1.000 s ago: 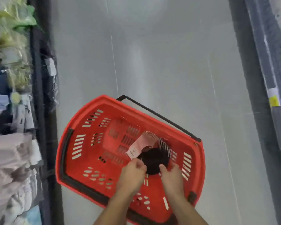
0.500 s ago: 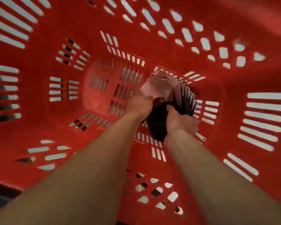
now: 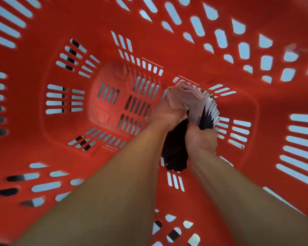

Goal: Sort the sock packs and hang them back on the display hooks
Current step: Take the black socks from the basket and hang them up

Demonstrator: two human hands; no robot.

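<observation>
Basket [image 3: 60, 139] interior: L hand [image 3: 164, 115] grips pink pack [image 3: 182, 97], R hand [image 3: 201, 137] black packs [image 3: 176, 153].

Nothing legible. Red slotted plastic basket [image 3: 274, 103]: embossed mark [image 3: 103, 116] on its floor, left of centre, too blurred to read. White card headers [image 3: 212, 110] fanned on the dark fabric sock packs [image 3: 176, 153]: edge-on, print not readable. Pink folded fabric sock pack [image 3: 181, 96]: its surface shows no readable lettering either.
</observation>
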